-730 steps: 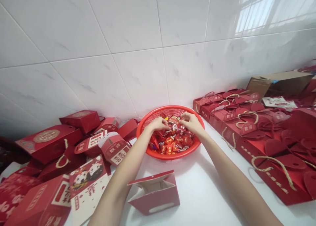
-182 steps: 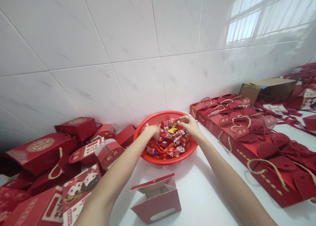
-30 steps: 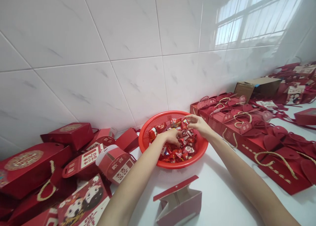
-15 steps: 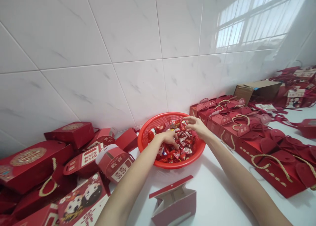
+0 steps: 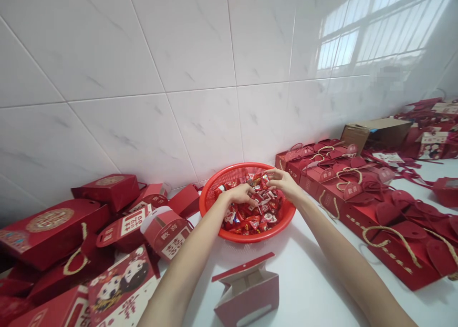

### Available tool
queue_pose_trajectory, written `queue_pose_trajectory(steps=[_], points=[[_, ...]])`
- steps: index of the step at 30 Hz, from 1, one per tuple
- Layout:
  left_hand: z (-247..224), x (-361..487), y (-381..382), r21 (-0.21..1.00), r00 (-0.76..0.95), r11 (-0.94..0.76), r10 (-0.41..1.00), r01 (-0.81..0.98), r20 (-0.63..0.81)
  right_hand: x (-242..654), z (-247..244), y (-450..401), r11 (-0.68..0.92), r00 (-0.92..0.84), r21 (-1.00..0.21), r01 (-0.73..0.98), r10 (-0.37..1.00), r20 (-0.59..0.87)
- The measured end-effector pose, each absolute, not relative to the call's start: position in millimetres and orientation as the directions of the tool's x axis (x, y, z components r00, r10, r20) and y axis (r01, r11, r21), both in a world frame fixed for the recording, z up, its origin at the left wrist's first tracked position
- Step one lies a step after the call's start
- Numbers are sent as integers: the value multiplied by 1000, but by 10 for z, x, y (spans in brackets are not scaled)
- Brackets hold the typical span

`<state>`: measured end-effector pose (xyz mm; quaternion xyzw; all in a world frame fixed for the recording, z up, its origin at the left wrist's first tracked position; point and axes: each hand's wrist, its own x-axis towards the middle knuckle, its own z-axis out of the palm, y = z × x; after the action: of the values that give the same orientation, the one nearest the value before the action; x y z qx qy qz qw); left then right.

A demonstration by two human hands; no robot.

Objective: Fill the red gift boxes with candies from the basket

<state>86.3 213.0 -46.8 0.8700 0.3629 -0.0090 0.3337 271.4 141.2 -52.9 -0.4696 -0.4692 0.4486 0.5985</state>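
Observation:
A red plastic basket (image 5: 205, 193) full of wrapped candies (image 5: 264, 207) stands in front of me. My left hand (image 5: 242, 194) reaches over its left side, fingers bent and apart, the tips low among the candies. At the right rim, my right hand (image 5: 282, 183) is curved over the candies with a gap between its fingers. A small white-and-blue wrapper shows beside its fingertips; whether they touch it I cannot tell. Nearer to me, between my forearms, an open red gift box (image 5: 248, 293) stands on the white table, its flap raised and its visible inside bare.
Red gift boxes (image 5: 53, 222) lie piled on the left. Rows of red boxes with rope handles (image 5: 358, 198) stand on the right, with a cardboard box (image 5: 358, 135) behind them. A white tiled wall (image 5: 200, 122) rises behind the basket.
My left hand has risen slightly from deeper in the candies. The right hand keeps nearly the same pose. The view has shifted a little.

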Motion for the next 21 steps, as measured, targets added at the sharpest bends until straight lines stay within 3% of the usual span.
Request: queue_pose_trajectory(steps=[7, 21], points=[[-480, 859, 2128, 541, 676, -488, 703, 685, -220, 2705, -522, 1407, 145, 146, -985, -89, 981, 131], [-516, 816, 2193, 406, 517, -480, 856, 778, 19, 2713, -542, 1421, 144, 123, -985, -95, 984, 132]])
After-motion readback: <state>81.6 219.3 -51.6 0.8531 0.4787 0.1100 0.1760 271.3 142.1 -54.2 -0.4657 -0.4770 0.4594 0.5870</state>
